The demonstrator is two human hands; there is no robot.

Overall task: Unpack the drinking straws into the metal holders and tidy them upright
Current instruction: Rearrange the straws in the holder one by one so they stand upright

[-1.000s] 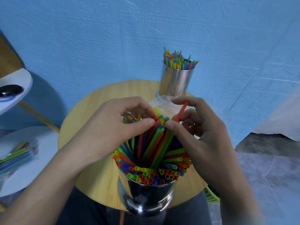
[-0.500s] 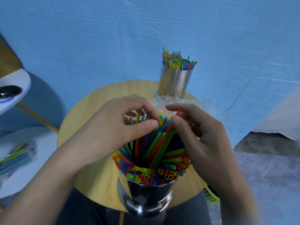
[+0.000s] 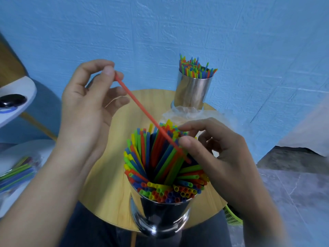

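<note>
My left hand [image 3: 85,107] pinches the top end of a thin, straight red straw [image 3: 142,107], which slants down into the packed coloured straws [image 3: 160,166] in the near metal holder [image 3: 160,216]. My right hand [image 3: 222,157] has thumb and forefinger narrowly apart at the straw's lower part; I cannot tell if they grip it.

A textured blue wall [image 3: 160,24] rises beyond the left hand [image 3: 85,107] and right hand [image 3: 222,157], with a round wooden table [image 3: 110,179] beneath them. Left of the left hand sit white round shelves [image 3: 17,93]. Right of the right hand spreads grey marbled floor [image 3: 293,193].
</note>
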